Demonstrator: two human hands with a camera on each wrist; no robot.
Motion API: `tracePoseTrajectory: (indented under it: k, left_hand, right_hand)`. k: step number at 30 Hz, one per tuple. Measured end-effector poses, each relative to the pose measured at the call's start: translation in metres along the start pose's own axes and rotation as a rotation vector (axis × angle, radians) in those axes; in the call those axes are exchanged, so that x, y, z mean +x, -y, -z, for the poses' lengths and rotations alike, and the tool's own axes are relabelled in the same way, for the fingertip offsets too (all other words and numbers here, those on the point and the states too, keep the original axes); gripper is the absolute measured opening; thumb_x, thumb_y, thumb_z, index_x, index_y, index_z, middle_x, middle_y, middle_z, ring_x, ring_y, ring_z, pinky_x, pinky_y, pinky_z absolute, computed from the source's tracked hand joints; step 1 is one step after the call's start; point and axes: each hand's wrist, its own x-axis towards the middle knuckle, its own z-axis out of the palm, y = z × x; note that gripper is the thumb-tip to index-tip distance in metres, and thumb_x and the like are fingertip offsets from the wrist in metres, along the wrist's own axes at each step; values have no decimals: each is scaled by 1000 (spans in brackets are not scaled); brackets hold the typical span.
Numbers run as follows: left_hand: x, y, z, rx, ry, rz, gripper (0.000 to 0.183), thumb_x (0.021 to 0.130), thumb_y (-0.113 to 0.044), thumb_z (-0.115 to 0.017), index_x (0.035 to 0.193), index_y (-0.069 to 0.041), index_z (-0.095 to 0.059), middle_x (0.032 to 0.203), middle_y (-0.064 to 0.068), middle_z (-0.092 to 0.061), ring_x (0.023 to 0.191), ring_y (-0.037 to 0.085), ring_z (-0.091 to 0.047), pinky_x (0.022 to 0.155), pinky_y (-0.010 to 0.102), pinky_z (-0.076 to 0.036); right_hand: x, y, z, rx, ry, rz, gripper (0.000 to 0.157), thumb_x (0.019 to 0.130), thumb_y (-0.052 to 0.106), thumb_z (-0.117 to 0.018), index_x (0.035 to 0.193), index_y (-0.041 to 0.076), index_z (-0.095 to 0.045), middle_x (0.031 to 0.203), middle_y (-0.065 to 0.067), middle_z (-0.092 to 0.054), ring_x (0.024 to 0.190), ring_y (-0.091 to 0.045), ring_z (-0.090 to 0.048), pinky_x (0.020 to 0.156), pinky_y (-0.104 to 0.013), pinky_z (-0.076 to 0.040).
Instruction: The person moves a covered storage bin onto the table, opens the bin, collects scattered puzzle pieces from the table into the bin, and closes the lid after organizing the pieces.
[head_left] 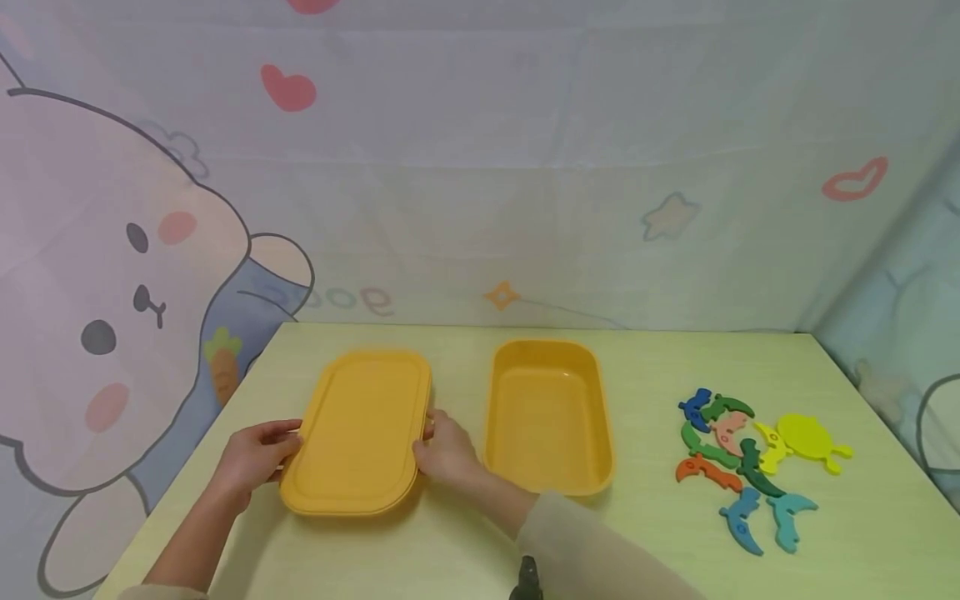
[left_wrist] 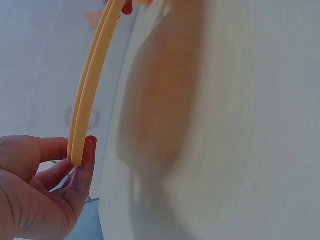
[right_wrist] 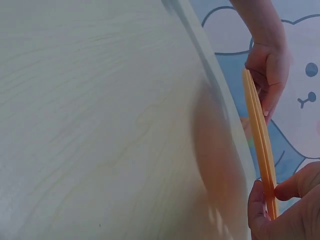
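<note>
A yellow rounded-rectangle lid (head_left: 358, 433) is held flat above the table, its shadow on the surface below in both wrist views. My left hand (head_left: 258, 457) pinches its left edge, thumb on one face and fingers on the other, as the left wrist view shows at the lid's rim (left_wrist: 87, 100). My right hand (head_left: 450, 450) pinches the opposite edge; the right wrist view shows thumb and fingers on either side of the lid (right_wrist: 260, 132). Just right of the lid stands a yellow open box (head_left: 547, 417) with nothing in it.
Several flat colored animal-like pieces lie at the table's right, among them a blue piece (head_left: 741, 521), an orange piece (head_left: 707, 472) and a yellow round piece (head_left: 805, 437). A printed curtain (head_left: 480, 167) hangs behind the pale table (head_left: 645, 533). A small dark object (head_left: 528, 577) shows at the bottom edge.
</note>
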Motion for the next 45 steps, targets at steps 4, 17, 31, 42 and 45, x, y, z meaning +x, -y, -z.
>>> tracePoseTrajectory:
  k: [4,17,31,42,45]
  left_hand:
    - [3,8,-3,22,-6,14,45,89,-16,-58,128,5,-49,99,5,-62,73,5,-58,63,26,-55]
    - [4,19,-13,72,-16,31,42,88,-14,-58,124,7,-52,93,7,-61,69,9,-55,57,25,-52]
    - [7,24,-20,100,-17,34,41,87,-12,-58,123,7,-53,88,4,-61,66,11,-52,53,25,-49]
    - [6,20,-20,159,-32,6,38,85,-10,-60,118,8,-57,87,8,-64,64,10,-54,52,24,-50]
    - [5,18,-20,210,-44,-16,36,83,-9,-60,115,7,-59,86,9,-64,65,10,-55,53,23,-49]
  right_hand:
    - [-2,-4,-3,-58,9,11,53,82,7,-59,130,-7,-43,89,-7,-58,74,-15,-53,58,-22,-45]
    - [-9,-17,-9,-96,15,33,37,81,7,-58,115,-5,-52,74,-3,-47,64,-15,-45,51,-23,-36]
    - [-8,-23,-10,-105,-10,-26,40,79,8,-61,117,-2,-55,73,-1,-50,60,-13,-48,47,-22,-37]
    - [-9,-19,-6,-126,10,8,40,75,5,-60,114,-4,-57,79,-7,-46,65,-18,-46,48,-23,-36]
    - [-10,-17,-5,-113,37,6,37,74,2,-59,110,-2,-58,84,-12,-46,67,-20,-47,48,-24,-38]
